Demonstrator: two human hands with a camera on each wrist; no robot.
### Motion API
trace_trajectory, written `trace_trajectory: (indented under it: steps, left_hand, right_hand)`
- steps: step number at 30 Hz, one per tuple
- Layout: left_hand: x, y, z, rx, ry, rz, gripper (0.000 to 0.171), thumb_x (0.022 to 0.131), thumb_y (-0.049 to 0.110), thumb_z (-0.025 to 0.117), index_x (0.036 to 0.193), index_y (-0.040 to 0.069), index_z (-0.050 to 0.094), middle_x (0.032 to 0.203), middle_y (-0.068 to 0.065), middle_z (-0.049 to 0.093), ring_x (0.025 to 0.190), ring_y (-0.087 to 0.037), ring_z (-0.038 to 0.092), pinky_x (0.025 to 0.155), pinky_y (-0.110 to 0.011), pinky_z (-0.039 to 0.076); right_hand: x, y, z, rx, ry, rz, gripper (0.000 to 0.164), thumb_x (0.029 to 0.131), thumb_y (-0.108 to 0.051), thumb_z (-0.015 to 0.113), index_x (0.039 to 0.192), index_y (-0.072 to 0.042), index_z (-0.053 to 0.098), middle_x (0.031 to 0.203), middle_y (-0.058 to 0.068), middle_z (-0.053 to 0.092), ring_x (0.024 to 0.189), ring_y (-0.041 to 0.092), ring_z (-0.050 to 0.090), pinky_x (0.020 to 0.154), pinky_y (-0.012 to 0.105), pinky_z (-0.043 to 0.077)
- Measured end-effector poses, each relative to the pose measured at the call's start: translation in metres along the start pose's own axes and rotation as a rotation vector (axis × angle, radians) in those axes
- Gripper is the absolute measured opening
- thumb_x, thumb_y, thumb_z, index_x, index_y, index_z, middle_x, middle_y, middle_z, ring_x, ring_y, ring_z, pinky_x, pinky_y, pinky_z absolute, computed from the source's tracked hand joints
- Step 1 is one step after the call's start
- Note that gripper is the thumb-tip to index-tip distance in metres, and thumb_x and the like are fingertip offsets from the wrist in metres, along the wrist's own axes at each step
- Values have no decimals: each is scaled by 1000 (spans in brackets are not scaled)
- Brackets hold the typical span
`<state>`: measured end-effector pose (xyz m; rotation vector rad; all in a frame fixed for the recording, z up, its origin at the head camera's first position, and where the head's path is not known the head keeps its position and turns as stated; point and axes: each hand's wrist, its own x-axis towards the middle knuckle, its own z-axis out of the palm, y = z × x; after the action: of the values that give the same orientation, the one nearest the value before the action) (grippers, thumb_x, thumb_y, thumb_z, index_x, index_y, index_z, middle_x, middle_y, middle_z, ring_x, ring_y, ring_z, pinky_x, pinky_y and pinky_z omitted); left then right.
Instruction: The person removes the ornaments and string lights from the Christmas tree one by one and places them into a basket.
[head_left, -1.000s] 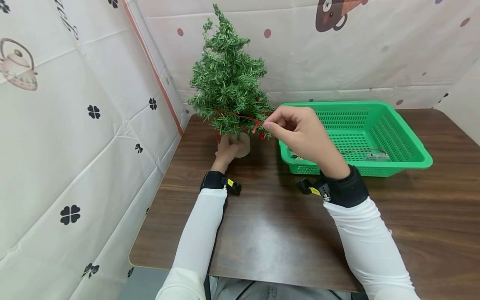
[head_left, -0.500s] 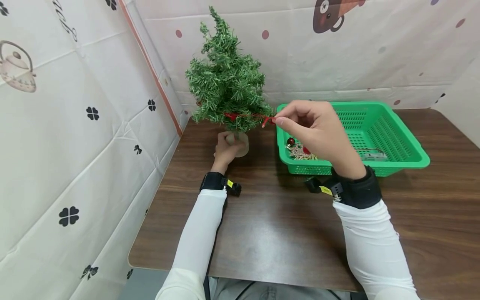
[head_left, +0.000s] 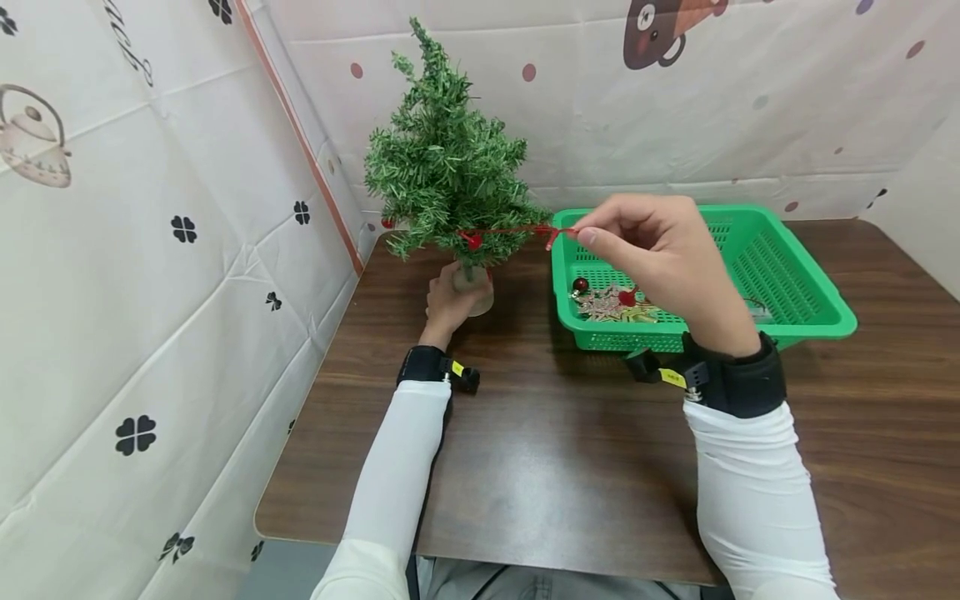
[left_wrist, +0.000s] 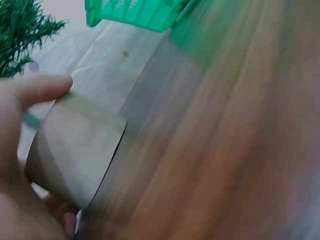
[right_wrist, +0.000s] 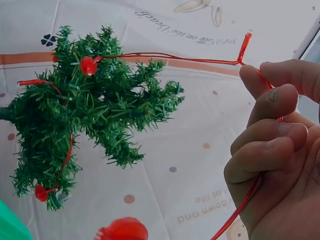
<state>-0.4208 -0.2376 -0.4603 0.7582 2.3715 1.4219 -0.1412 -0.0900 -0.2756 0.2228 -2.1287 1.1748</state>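
Observation:
A small artificial Christmas tree (head_left: pixel 450 175) stands at the back left, its pale base (left_wrist: pixel 82 145) held by my left hand (head_left: pixel 447 302). Wound about the lower branches is a thin red wire string (right_wrist: pixel 175 58) with red flower-like ends (right_wrist: pixel 89 65). My right hand (head_left: pixel 663 258) pinches this string between thumb and forefinger, and it stretches nearly level from the tree. In the right wrist view, more of the wire passes behind the curled fingers and hangs below them, beside another red piece (right_wrist: pixel 125 229) at the bottom edge.
Right of the tree, a green plastic basket (head_left: pixel 813 329) sits under my right hand. It contains a dark red ball (head_left: pixel 581 284), star-like ornaments (head_left: pixel 600 304) and a small pale box (head_left: pixel 759 312), partly hidden. Printed cloth (head_left: pixel 570 108) hangs behind the wooden table (head_left: pixel 555 467).
My right hand has moved to the right, drawing the red wire string out from the tree. The tree has turned while my left hand keeps hold of its base.

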Motion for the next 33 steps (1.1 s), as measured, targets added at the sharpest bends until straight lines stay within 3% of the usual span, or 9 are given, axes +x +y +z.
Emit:
trace_trajectory:
  steps: [4, 7, 12, 17, 23, 29, 33]
  left_hand:
    - [-1, -1, -8, -75, -70, -5, 75, 92, 39, 69, 158, 30, 34, 166, -13, 20, 156, -43, 5, 123, -69, -1]
    - [-1, 0, -9, -93, -77, -8, 75, 93, 37, 68, 158, 29, 34, 168, -11, 18, 157, -42, 2, 123, -68, -4]
    - [2, -1, -6, -76, -18, -17, 74, 91, 41, 74, 154, 25, 39, 165, -10, 29, 155, -43, 15, 124, -67, 5]
    - [2, -2, -6, -114, 8, -47, 75, 88, 40, 77, 151, 23, 39, 159, -10, 36, 151, -40, 25, 124, -62, 18]
    - [-2, -1, -6, -186, 21, -45, 77, 87, 36, 80, 148, 19, 37, 156, -17, 35, 145, -41, 32, 113, -56, 39]
    - [-1, -1, -4, -193, 49, -38, 80, 85, 36, 82, 146, 14, 35, 156, -21, 34, 145, -41, 33, 113, -54, 41]
    - [0, -2, -4, -137, 65, -19, 83, 85, 39, 82, 148, 14, 34, 157, -21, 34, 146, -42, 32, 115, -56, 38]
  right_hand:
    - [0, -5, 4, 1, -14, 12, 14, 98, -3, 65, 103, -1, 77, 61, -3, 56, 45, 13, 36, 43, 30, 29]
    - [-1, -6, 2, 14, -29, 18, 15, 98, -3, 64, 104, 0, 77, 65, -3, 61, 45, 13, 37, 42, 31, 30]
    - [-3, -8, -2, 92, -24, 45, 15, 97, -1, 63, 104, 0, 77, 62, -2, 56, 44, 13, 35, 42, 31, 26]
    - [-5, -12, -9, 169, 41, 71, 14, 96, 1, 64, 100, 4, 76, 66, 3, 61, 43, 15, 35, 40, 31, 24]
    - [-8, -17, -14, 225, 88, 47, 14, 96, 3, 62, 98, 11, 73, 56, 2, 42, 47, 15, 34, 42, 29, 22]
    - [-9, -14, -18, 311, 72, -29, 16, 96, 7, 57, 98, 15, 71, 53, 1, 39, 45, 14, 33, 41, 28, 19]
    - [-10, -13, -20, 361, 99, -54, 16, 94, 10, 56, 97, 17, 70, 54, 3, 44, 47, 14, 35, 42, 27, 22]
